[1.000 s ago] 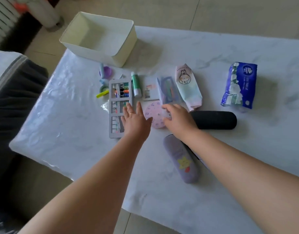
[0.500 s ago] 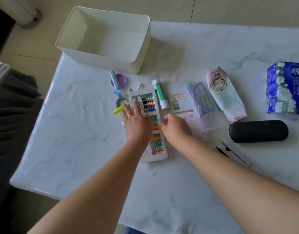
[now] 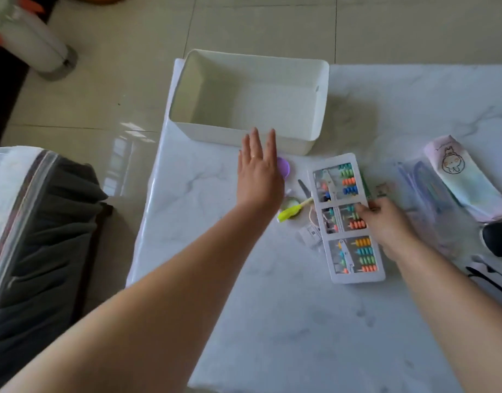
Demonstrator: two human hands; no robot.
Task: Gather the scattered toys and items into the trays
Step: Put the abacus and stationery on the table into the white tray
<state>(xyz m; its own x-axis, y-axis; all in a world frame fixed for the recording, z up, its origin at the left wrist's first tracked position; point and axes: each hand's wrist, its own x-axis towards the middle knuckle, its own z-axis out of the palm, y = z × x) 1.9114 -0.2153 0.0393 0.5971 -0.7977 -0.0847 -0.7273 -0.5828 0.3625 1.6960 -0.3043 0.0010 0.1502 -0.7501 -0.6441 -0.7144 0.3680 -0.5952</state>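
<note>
A white tray (image 3: 320, 109) with nothing in it stands at the table's far left corner. My left hand (image 3: 258, 174) is flat and open just in front of its near wall, partly covering a purple round lid (image 3: 284, 168). My right hand (image 3: 386, 222) grips the right edge of a white abacus toy card (image 3: 346, 219) with coloured beads, which lies on the table. A yellow-green pen (image 3: 289, 212) and small bits lie between the hands.
To the right lie a clear pouch of stationery (image 3: 425, 182), a pastel bunny pencil case (image 3: 465, 177), a black case (image 3: 499, 239) at the frame edge and dark utensils (image 3: 488, 276). A dark sofa (image 3: 40, 236) stands left of the white marble table (image 3: 272, 321).
My left hand left the abacus card and moved forward-left toward the tray. My right hand shifted onto the card's right edge. The view swung left, with the tray now nearer the centre.
</note>
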